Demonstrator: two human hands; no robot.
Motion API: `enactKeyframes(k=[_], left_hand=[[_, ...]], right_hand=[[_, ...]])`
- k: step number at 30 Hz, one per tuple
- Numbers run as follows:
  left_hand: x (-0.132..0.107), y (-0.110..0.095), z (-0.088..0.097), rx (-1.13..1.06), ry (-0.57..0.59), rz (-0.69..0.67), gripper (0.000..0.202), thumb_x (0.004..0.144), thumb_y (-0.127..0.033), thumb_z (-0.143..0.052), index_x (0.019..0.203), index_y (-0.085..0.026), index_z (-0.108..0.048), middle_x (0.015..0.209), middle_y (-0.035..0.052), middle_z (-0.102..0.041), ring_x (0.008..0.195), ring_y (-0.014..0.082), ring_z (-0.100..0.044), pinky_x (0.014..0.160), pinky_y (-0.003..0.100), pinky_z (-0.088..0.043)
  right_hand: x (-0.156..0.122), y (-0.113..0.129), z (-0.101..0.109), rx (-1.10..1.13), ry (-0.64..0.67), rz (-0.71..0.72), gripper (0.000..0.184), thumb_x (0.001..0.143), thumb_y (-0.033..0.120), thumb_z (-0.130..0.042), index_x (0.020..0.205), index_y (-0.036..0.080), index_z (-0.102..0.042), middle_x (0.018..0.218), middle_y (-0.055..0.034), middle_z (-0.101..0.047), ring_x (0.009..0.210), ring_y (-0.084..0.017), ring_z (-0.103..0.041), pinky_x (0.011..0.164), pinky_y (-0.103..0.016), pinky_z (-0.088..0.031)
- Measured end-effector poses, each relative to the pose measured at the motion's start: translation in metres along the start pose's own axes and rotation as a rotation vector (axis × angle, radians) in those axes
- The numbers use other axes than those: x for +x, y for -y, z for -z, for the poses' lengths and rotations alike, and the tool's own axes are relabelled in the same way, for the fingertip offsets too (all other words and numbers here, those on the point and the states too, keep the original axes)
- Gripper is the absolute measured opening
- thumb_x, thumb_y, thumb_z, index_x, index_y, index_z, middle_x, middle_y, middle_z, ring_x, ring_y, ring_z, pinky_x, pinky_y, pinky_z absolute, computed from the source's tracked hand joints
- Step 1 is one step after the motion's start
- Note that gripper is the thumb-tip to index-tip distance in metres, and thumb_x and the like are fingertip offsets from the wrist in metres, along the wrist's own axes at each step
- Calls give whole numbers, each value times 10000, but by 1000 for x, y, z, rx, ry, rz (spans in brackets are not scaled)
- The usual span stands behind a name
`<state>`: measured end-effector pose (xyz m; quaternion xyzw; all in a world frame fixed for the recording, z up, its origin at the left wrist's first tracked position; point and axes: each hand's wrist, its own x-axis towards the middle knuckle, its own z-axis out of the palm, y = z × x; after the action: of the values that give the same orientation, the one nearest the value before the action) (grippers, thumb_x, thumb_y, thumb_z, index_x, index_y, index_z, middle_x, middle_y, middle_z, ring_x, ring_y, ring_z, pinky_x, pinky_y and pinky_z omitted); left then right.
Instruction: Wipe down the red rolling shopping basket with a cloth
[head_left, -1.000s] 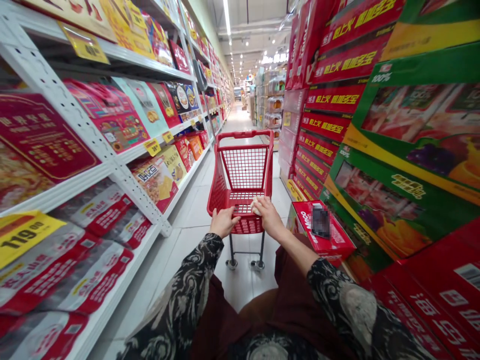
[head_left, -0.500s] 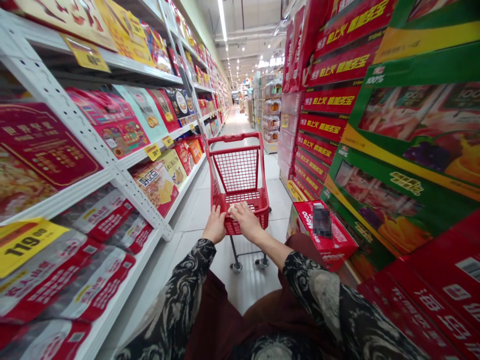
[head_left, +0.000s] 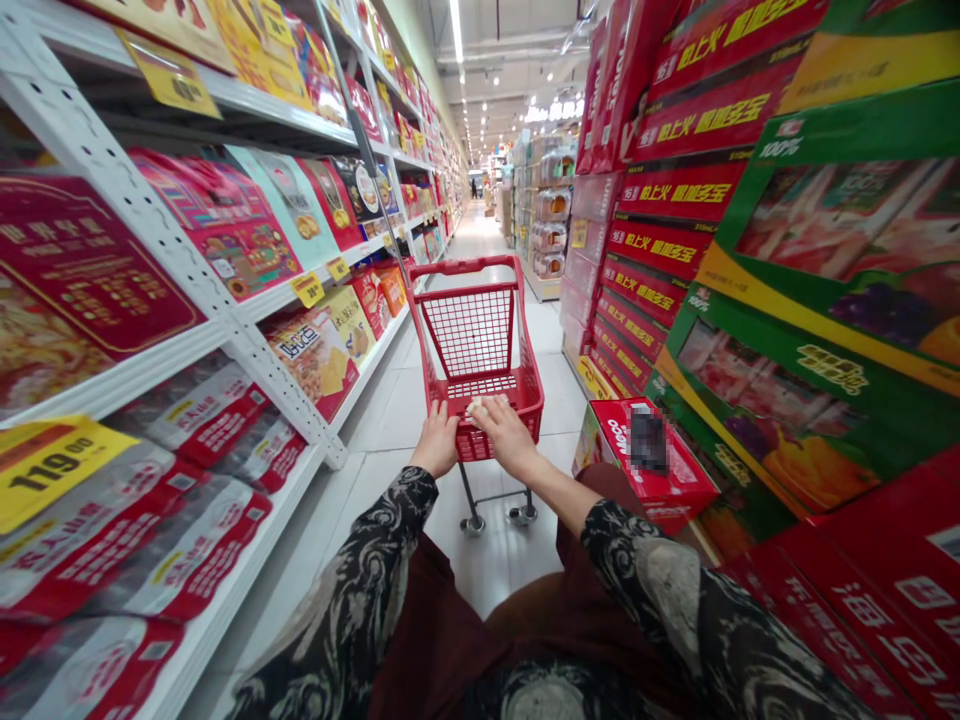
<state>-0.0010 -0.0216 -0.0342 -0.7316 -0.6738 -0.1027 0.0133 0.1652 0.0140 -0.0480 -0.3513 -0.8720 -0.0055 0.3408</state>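
Note:
A small red plastic shopping cart (head_left: 529, 385) stands in front of my knees, its mesh panel and handle bar on the far side. My left hand (head_left: 437, 440) is closed over the near rim at the left corner. Beside it, my right hand (head_left: 507, 432) lies over the same rim with its fingers bent down. Something small, white and crumpled (head_left: 475, 404) shows at the right fingertips; its kind is unclear. The part of the basket floor that shows holds nothing.
White shelves (head_left: 274, 395) with boxed and bagged goods line the left. On the right rise stacked red drink cartons (head_left: 660, 243) and green juice cartons (head_left: 780, 370). A red box (head_left: 679, 485) sits by my right knee. The tiled aisle (head_left: 476, 225) runs ahead.
The cart has turned slightly, its handle end shifting left and its near rim right. Both hands have moved a little right with the rim. My view has shifted slightly.

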Motion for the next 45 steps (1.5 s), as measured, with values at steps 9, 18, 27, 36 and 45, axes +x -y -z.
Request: enactKeyframes(k=[9, 18, 27, 36, 45], left_hand=[[-3, -8, 9, 61, 40, -9, 555, 732, -88, -441, 1286, -132, -448, 1493, 172, -260, 1399, 313, -160, 1075, 591, -233], [1, -27, 6, 40, 86, -103, 689, 685, -54, -439, 1357, -202, -391, 1509, 134, -236, 1405, 301, -144, 1069, 641, -159], [8, 4, -5, -159, -45, -105, 705, 678, -31, -418, 1372, -130, -341, 1487, 162, -277, 1400, 279, -166, 1113, 551, -216], [5, 20, -9, -261, -53, -186, 745, 623, 16, -379, 1361, -63, -316, 1481, 196, -266, 1405, 263, -139, 1134, 522, -218], [-1, 21, -1, -180, -23, -235, 644, 622, 30, -408, 1257, -60, -467, 1452, 210, -319, 1402, 301, -127, 1112, 554, -237]], right_hand=[[-30, -51, 14, -4, -86, 38, 381, 891, 89, -435, 1211, 236, -580, 1401, -81, -443, 1375, -214, -261, 1097, -482, -317], [-103, -67, -28, -10, -153, -151, 509, 810, -5, -385, 1268, 163, -530, 1436, -109, -385, 1392, -215, -214, 1117, -466, -302], [-88, -50, -9, 126, -248, -130, 512, 860, 39, -306, 1310, 198, -491, 1411, -98, -421, 1385, -208, -236, 1100, -494, -324], [-41, 2, -36, 120, -154, 63, 407, 899, 66, -374, 1245, 187, -551, 1376, -96, -474, 1393, -196, -205, 1102, -472, -306], [-65, -3, -69, 67, -49, 174, 349, 902, 97, -444, 1223, 167, -563, 1323, -122, -526, 1364, -221, -288, 1071, -499, -338]])
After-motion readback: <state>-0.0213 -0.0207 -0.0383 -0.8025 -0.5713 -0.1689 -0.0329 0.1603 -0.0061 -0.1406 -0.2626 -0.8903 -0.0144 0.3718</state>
